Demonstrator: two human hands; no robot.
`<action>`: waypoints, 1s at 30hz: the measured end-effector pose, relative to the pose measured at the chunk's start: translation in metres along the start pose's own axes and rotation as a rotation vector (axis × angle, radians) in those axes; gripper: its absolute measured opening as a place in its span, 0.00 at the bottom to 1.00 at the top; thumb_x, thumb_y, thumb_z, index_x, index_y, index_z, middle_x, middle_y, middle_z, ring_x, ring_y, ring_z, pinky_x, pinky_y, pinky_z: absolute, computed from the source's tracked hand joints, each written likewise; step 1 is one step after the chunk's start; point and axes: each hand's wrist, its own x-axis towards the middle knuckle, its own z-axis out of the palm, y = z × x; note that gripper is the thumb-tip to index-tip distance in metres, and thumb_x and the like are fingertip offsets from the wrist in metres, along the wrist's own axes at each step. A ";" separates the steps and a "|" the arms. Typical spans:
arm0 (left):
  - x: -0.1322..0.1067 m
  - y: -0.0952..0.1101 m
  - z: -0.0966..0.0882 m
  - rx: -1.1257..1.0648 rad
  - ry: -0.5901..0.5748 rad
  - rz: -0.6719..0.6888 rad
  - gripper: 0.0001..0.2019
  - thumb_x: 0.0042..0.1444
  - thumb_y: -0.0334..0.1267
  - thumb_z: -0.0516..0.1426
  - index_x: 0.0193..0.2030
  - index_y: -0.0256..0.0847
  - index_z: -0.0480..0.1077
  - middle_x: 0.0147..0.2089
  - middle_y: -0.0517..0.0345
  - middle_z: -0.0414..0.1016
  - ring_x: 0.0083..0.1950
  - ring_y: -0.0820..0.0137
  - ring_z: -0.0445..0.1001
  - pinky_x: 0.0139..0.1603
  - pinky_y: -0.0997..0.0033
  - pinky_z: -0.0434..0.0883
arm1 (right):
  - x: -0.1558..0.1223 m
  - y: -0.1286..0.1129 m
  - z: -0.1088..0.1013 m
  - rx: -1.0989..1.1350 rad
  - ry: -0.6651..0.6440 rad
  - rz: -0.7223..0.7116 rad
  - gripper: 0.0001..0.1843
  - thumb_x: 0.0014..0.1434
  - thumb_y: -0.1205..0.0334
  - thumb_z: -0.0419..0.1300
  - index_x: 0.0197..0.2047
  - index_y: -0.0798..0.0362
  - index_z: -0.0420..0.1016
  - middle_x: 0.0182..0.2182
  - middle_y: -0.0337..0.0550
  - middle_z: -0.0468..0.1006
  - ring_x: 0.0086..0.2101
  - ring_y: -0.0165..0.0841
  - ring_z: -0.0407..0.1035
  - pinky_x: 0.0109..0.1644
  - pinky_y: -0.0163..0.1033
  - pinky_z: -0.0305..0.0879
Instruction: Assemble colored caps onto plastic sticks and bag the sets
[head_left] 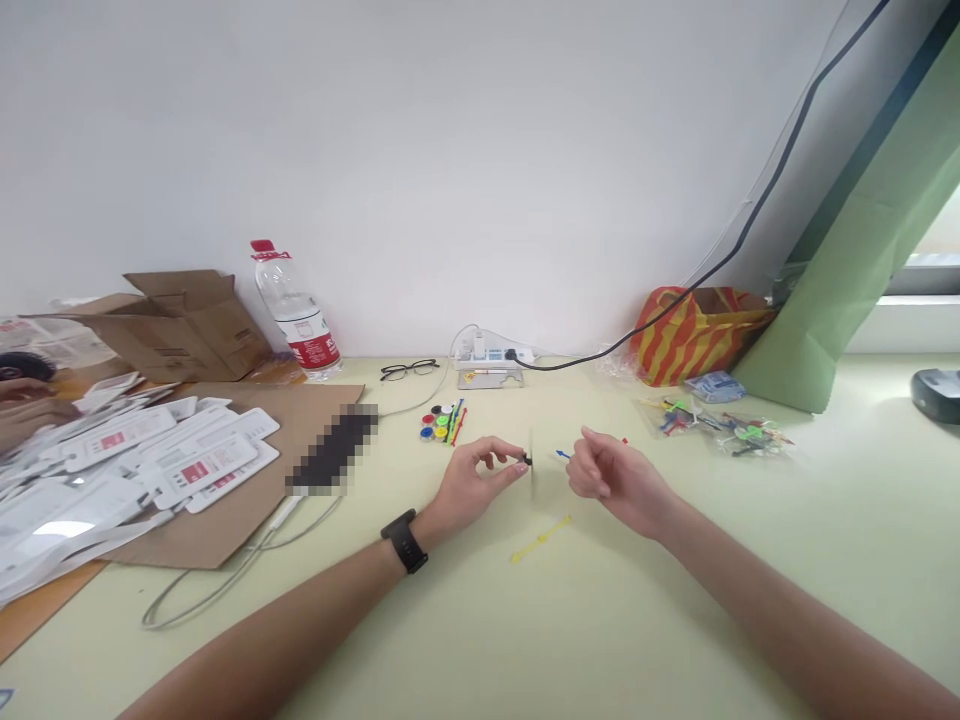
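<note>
My left hand (474,482) pinches a small black piece (528,460) between thumb and forefinger. Just beyond those fingertips stands a thin, upright, pale streak (532,470), blurred as if in motion. Facing it from the right, my right hand (616,482) is loosely closed with its fingers curled; whether anything is inside is hidden. A blue arrow-shaped tip (562,455) shows beside its fingers and a small red tip (625,441) behind it; I cannot tell whether the hand touches them. A thin yellow arrow-ended stick (541,539) lies on the table below and between my hands.
Coloured discs (435,422) and sticks (456,424) lie behind my left hand, near glasses (409,370) and a power strip (491,357). Bagged plastic parts (720,425) lie right. Left are a pixelated dark device (334,450), white packets (172,450), another person's hand (30,415) and a bottle (304,325).
</note>
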 end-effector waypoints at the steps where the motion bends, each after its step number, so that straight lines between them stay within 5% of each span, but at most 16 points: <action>1: 0.000 0.000 0.000 0.003 -0.007 0.000 0.09 0.59 0.45 0.66 0.42 0.45 0.81 0.46 0.55 0.85 0.43 0.64 0.79 0.42 0.65 0.68 | 0.001 0.000 0.001 -0.025 0.029 -0.013 0.26 0.64 0.41 0.57 0.22 0.50 0.64 0.17 0.34 0.56 0.22 0.30 0.48 0.29 0.40 0.49; 5: -0.001 0.002 -0.001 0.012 -0.023 0.007 0.09 0.59 0.45 0.66 0.43 0.45 0.81 0.46 0.55 0.84 0.44 0.64 0.79 0.42 0.65 0.68 | 0.004 0.010 0.007 -0.181 0.085 -0.018 0.20 0.61 0.43 0.65 0.32 0.51 0.70 0.23 0.35 0.64 0.26 0.30 0.54 0.30 0.38 0.49; 10: -0.002 0.003 -0.001 0.006 -0.038 0.013 0.09 0.60 0.44 0.65 0.44 0.45 0.80 0.46 0.54 0.84 0.44 0.64 0.79 0.43 0.65 0.67 | 0.004 0.022 0.012 -0.299 0.004 -0.011 0.19 0.62 0.41 0.63 0.38 0.50 0.72 0.25 0.35 0.65 0.27 0.30 0.58 0.32 0.37 0.54; 30: -0.006 0.008 0.001 0.028 -0.111 0.040 0.09 0.60 0.42 0.66 0.45 0.43 0.80 0.46 0.55 0.83 0.45 0.66 0.77 0.44 0.66 0.68 | 0.006 0.024 0.008 -0.411 -0.019 -0.049 0.21 0.64 0.40 0.62 0.37 0.52 0.70 0.26 0.33 0.63 0.29 0.30 0.59 0.33 0.36 0.52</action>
